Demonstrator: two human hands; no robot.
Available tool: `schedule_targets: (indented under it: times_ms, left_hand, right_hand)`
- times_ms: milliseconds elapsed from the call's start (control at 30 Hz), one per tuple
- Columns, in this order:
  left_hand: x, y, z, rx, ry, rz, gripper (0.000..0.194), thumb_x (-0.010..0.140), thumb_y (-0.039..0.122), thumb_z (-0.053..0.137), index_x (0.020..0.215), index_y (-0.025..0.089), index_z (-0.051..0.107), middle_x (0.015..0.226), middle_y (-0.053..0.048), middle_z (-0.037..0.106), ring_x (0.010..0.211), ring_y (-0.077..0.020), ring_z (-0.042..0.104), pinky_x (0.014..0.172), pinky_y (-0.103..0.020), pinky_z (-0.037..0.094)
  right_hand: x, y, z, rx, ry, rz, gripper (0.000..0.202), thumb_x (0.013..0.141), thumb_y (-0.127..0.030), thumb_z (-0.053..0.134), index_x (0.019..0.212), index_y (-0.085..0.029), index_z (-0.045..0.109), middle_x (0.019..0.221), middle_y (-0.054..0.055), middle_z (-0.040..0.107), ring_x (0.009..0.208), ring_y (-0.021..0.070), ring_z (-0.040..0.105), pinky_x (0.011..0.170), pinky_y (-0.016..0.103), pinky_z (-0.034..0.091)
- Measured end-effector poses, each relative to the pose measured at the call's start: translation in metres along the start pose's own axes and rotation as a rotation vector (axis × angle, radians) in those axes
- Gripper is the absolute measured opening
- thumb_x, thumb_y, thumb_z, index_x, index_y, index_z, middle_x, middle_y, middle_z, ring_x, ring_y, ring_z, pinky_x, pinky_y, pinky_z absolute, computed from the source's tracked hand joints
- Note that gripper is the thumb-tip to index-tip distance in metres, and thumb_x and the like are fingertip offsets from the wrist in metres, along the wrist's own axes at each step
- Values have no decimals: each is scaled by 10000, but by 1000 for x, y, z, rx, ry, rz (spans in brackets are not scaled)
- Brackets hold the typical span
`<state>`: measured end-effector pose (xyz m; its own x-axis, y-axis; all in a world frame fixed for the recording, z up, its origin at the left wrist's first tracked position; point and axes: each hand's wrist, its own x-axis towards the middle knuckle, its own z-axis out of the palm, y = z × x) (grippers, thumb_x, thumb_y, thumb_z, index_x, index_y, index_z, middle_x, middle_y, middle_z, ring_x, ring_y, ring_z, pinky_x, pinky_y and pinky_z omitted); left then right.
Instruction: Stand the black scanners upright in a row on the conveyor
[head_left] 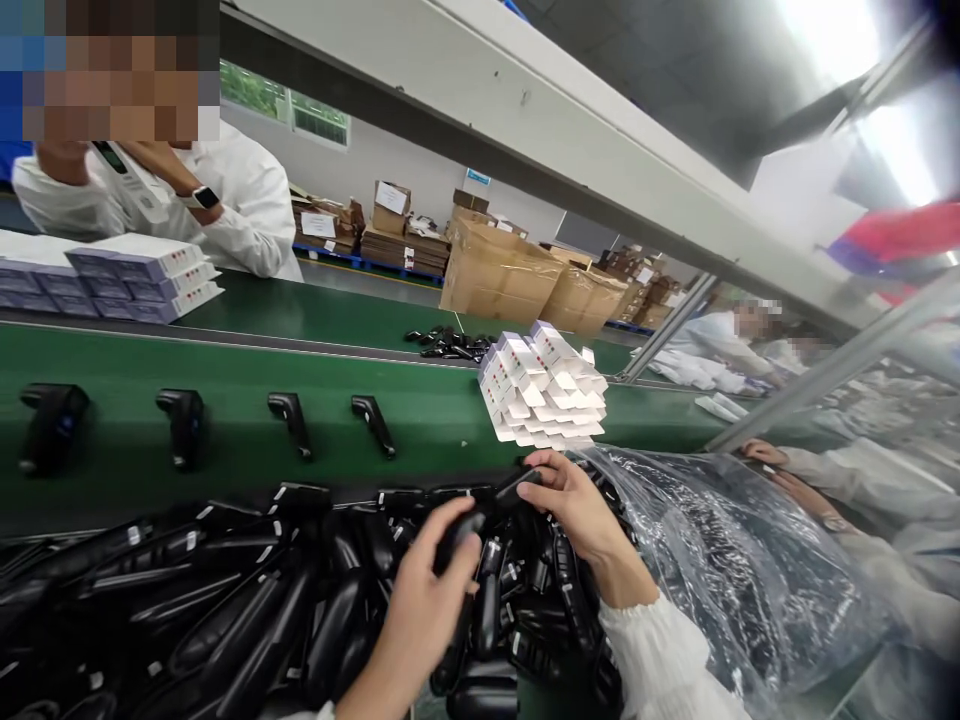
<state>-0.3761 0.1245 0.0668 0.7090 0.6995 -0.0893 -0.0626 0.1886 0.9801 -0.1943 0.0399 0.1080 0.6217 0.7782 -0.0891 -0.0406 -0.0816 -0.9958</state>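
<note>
A large pile of black handheld devices lies in front of me at the near edge of the green conveyor belt. My left hand grips one black device over the pile. My right hand holds another black device by its end, just above the heap. Several black devices stand spaced in a row on the belt beyond my hands.
A stack of white boxes sits on the belt ahead right. A crumpled clear plastic bag lies at right. More boxes sit far left by a person in white. Another worker's arm rests at right.
</note>
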Motion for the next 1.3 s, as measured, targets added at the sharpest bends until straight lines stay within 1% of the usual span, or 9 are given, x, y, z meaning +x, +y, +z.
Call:
schedule_targets:
  times_ms: [100,200,433,633,833,933,1067,1200,1300]
  left_hand:
    - [23,12,-8,-472,238,-262,382,820,304,630,1201,280,605,974,-33,624,795,-189,634,556,-272,543]
    - [37,23,-19,-688,385,-270,330,805,214,614,1126,282,652,953,-1,602,752,-141,622,509,-217,500]
    - [46,34,-59,-680,519,-155,253,817,225,643,1065,267,668,957,2,628,728,-144,622,460,-210,473]
    - [54,31,-76,-710,558,-154,195,795,207,647,988,225,648,938,-5,627,710,-152,641,475,-227,497]
    - [57,28,-76,-552,450,-192,314,730,247,719,1039,220,671,909,-11,628,656,-139,629,412,-193,439]
    - [57,34,-77,-490,462,-210,327,699,201,731,1021,189,676,865,-29,640,652,-144,630,396,-178,428]
    - [57,45,-80,-473,504,-233,244,724,186,713,966,175,682,898,-50,668,736,-184,670,409,-188,476]
    - [58,48,-82,-507,479,-262,198,755,137,709,949,170,685,980,-55,678,823,-192,687,512,-212,559]
    - [59,45,-79,-504,448,-285,193,780,79,680,955,160,677,969,-54,677,840,-185,695,606,-230,596]
  right_hand:
    - [9,3,31,65,-78,-19,410,720,-351,766,1073,-205,617,844,5,605,736,134,589,647,255,503]
    - [42,14,58,1,-88,-32,467,765,-387,693,1192,-241,573,896,-1,580,713,132,580,623,274,518]
    - [129,51,104,-557,-124,-221,242,783,-269,684,1018,-234,641,932,-4,649,719,129,589,711,264,486]
    - [144,75,140,-1078,-64,-280,421,863,-150,575,1279,-191,522,1140,119,627,1020,241,608,888,347,456]
    - [156,80,146,-1233,-11,-266,348,952,-227,480,1281,-116,493,1167,185,590,1082,281,566,949,405,434]
    - [158,64,125,-1262,-22,-279,393,974,-325,474,1327,-153,495,1223,182,580,1152,296,533,979,437,423]
    - [153,31,44,-1290,-101,-249,392,952,-175,444,1329,-175,552,1351,142,545,1235,242,515,1068,391,374]
    - [143,15,-44,-1246,-458,-85,540,731,-9,571,1176,-292,689,1285,1,635,1196,194,571,1052,316,403]
    - [140,18,-72,-1166,-604,36,542,694,-89,637,1188,-306,688,1292,8,629,1171,211,583,1017,315,415]
